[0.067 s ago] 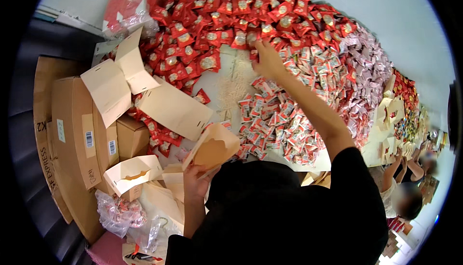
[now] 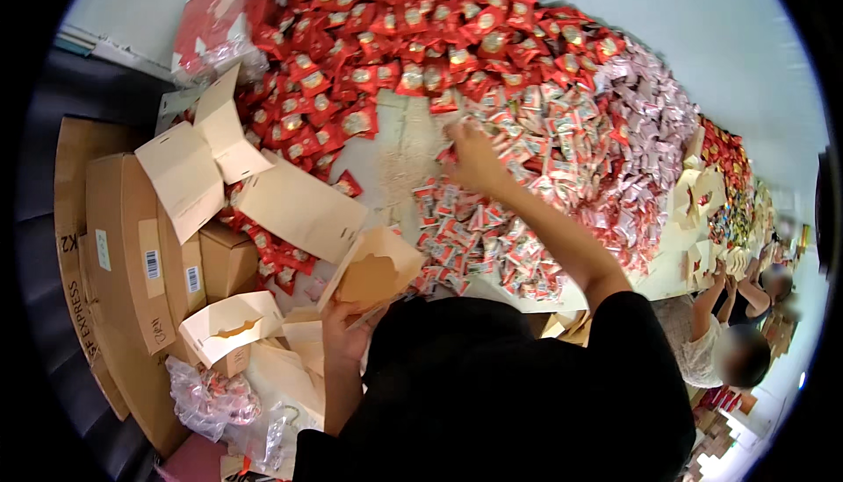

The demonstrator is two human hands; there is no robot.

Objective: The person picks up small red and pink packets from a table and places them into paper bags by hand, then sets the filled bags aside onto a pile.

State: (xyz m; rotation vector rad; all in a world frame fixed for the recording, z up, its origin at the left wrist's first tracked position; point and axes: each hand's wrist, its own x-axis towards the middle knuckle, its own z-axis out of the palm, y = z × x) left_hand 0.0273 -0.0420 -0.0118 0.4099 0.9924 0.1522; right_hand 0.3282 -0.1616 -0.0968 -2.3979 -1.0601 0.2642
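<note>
My left hand (image 2: 345, 333) grips an open cream paperboard box (image 2: 373, 271), tilted, with a tan inside, low at the centre. My right hand (image 2: 465, 153) has curled fingers over the pale table (image 2: 399, 175), just below the pile of red packets (image 2: 413, 17); what is in them is hidden. To its right and below it lie small white-and-red wrapped pieces (image 2: 549, 122). A heap of pale pink pieces (image 2: 650, 113) lies farther right.
Unfolded cartons (image 2: 290, 205), brown boxes (image 2: 123, 245), a cream box (image 2: 228, 324) and plastic bags (image 2: 215, 399) crowd the left. A red-and-white bundle (image 2: 215, 25) sits at the back left. Co-workers (image 2: 707, 333) work at the far right among more cartons and sweets.
My right hand has drawn back from the red packets toward me. The whole view has shifted slightly, with the scene lower and farther left. My left hand still holds the box.
</note>
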